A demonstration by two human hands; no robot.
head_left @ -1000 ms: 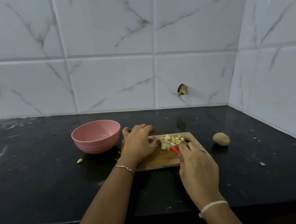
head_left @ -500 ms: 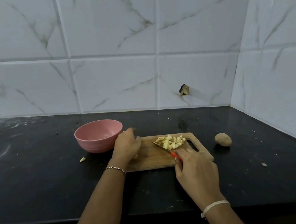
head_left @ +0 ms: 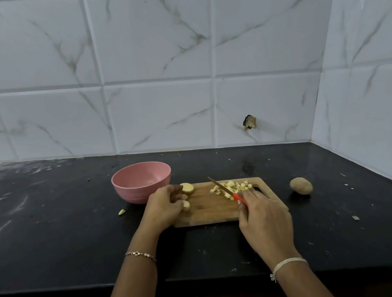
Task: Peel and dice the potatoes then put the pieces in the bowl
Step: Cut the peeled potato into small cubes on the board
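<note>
Black tabletop (head_left: pixel 54 233), centre frame: left hand (head_left: pixel 165 205) pinches potato chunk (head_left: pixel 186 205) at board (head_left: pixel 208 213) left end, right hand (head_left: pixel 262 217) grips knife (head_left: pixel 228 192) (red handle), blade at diced pile (head_left: pixel 237 187).

Item count as recorded on the surface (head_left: pixel 54 233):

- Bowl (head_left: pixel 137 194): one, pink.
- Board (head_left: pixel 208 209): one, wooden.
- Knife (head_left: pixel 225 188): one, red-handled.
- Whole potato (head_left: pixel 301 186): one, unpeeled, right of the board.
- Larger cut pieces: two, a far chunk (head_left: pixel 187 188) and a near chunk (head_left: pixel 186 205), both at the board's left end.
- Dice (head_left: pixel 236 187): one pile; the cubes were too small to count.
- Stray scrap (head_left: pixel 121 212): one, left of the board.
- Hands: two, left hand (head_left: pixel 164 207) and right hand (head_left: pixel 264 220).
- Wrist items: one bracelet (head_left: pixel 140 254), one band (head_left: pixel 287 264).
</note>
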